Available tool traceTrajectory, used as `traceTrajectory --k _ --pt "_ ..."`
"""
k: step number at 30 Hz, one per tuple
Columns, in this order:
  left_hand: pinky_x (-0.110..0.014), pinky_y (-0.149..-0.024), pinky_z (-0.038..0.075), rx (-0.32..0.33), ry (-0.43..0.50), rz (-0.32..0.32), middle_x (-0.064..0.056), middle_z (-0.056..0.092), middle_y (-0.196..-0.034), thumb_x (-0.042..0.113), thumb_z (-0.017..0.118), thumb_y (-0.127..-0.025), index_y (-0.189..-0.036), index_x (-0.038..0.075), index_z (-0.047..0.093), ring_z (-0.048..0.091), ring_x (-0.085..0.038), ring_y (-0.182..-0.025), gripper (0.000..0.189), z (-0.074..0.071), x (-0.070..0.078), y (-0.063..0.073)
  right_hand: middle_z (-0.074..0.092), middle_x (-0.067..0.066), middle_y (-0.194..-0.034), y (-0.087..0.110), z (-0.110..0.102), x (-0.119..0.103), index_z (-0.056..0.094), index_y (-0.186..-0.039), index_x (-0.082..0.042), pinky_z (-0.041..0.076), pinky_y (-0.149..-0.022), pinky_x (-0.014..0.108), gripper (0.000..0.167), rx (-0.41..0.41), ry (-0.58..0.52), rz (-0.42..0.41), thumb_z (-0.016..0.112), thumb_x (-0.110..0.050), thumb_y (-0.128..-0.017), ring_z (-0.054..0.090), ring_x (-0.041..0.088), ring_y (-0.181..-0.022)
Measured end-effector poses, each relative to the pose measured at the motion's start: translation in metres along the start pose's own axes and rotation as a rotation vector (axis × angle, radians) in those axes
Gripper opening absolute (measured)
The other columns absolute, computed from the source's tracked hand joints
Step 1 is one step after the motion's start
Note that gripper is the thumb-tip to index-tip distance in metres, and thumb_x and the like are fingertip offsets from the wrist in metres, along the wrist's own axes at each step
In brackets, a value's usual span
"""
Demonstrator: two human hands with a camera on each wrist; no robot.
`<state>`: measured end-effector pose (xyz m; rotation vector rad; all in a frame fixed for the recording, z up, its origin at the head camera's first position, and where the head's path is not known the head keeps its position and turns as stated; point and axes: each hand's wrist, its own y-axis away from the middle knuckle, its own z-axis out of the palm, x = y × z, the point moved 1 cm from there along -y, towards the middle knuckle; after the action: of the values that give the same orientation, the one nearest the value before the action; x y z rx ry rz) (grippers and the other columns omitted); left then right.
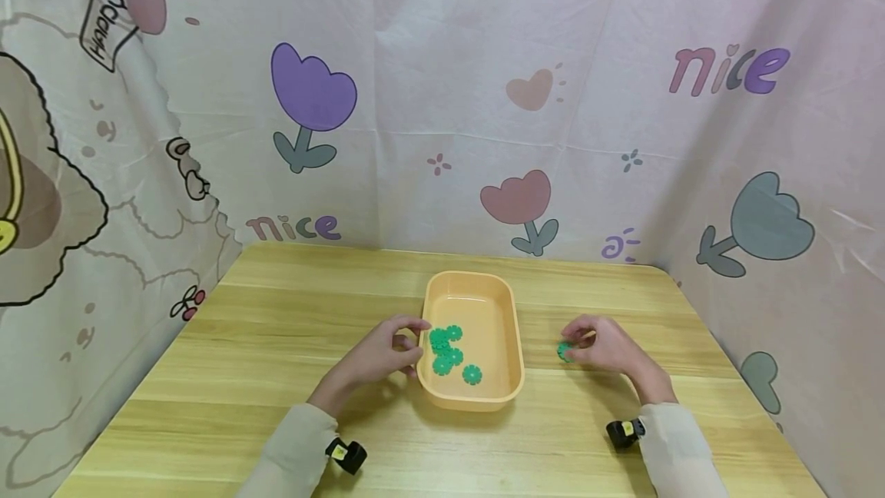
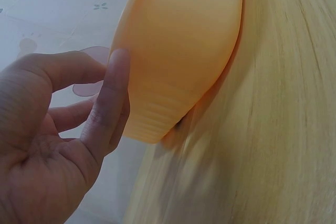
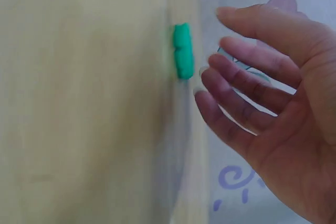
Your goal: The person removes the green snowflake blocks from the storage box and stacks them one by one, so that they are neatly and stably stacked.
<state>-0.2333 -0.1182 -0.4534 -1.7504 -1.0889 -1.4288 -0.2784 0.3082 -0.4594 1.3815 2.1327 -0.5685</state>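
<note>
An orange-yellow tray (image 1: 487, 398) stands on the table with several green notched discs (image 1: 442, 365) inside, mostly at its left side. My left hand (image 1: 384, 346) holds the tray's left rim; in the left wrist view its fingers (image 2: 107, 93) lie against the outer wall. To the right of the tray, a green piece (image 1: 565, 352) lies on the table, partly covered by my right hand (image 1: 604, 344) in the head view. From the right wrist view, the fingers of that hand are spread and loosely bent, a little apart from the green piece (image 3: 183, 51).
The wooden table (image 1: 290, 313) ends at a printed cloth (image 1: 429, 98) that hangs behind it and on both sides. A small black camera (image 1: 346, 455) is strapped to the left wrist, and another camera (image 1: 625, 433) to the right wrist.
</note>
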Motion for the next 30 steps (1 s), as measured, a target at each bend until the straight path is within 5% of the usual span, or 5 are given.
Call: traceTrajectory --k 7,15,20,26,30 --pt "-0.041 -0.074 0.068 -0.003 0.001 -0.005 -0.031 0.046 -0.133 -0.001 0.06 -0.098 -0.144 -0.008 0.047 0.066 -0.02 -0.084 0.048 0.0 0.001 0.0 0.073 0.02 -0.112 -0.008 -0.003 -0.033 0.073 -0.112 -0.001 0.065 -0.09 0.039 0.03 -0.004 -0.092 -0.109 0.082 -0.012 -0.086 0.071 0.032 -0.1" --pt "-0.041 -0.075 0.068 -0.004 0.003 -0.005 -0.031 0.046 -0.133 0.0 0.061 -0.098 -0.144 -0.008 0.047 0.066 -0.02 -0.083 0.049 0.0 0.002 0.001 0.073 0.018 -0.111 -0.023 0.006 -0.071 0.073 -0.111 -0.001 0.065 -0.091 0.043 0.03 -0.058 -0.203 -0.239 0.083 -0.009 -0.085 0.069 0.021 -0.098" --pt "-0.04 -0.074 0.068 0.001 0.0 -0.005 -0.029 0.047 -0.133 0.001 0.062 -0.097 -0.144 -0.008 0.047 0.066 -0.019 -0.083 0.05 0.0 0.002 0.001 0.072 0.022 -0.111 -0.028 0.017 -0.092 0.074 -0.11 -0.001 0.065 -0.092 0.04 0.03 -0.091 -0.219 -0.275 0.084 -0.007 -0.082 0.068 0.035 -0.099" --pt "-0.038 -0.073 0.068 -0.001 0.001 -0.005 -0.03 0.047 -0.133 0.001 0.062 -0.097 -0.144 -0.009 0.047 0.065 -0.018 -0.082 0.05 0.0 0.002 0.001 0.073 0.016 -0.11 -0.035 0.032 -0.109 0.075 -0.107 -0.009 0.064 -0.089 0.034 0.027 -0.139 -0.18 -0.294 0.083 -0.004 -0.082 0.067 0.037 -0.098" --pt "-0.04 -0.074 0.068 0.002 -0.003 -0.005 -0.029 0.046 -0.132 0.0 0.062 -0.097 -0.144 -0.009 0.047 0.065 -0.018 -0.083 0.049 0.001 0.003 0.001 0.073 0.02 -0.11 -0.041 0.043 -0.117 0.075 -0.107 -0.003 0.065 -0.089 0.037 0.026 -0.202 -0.161 -0.33 0.081 -0.003 -0.081 0.068 0.04 -0.099"
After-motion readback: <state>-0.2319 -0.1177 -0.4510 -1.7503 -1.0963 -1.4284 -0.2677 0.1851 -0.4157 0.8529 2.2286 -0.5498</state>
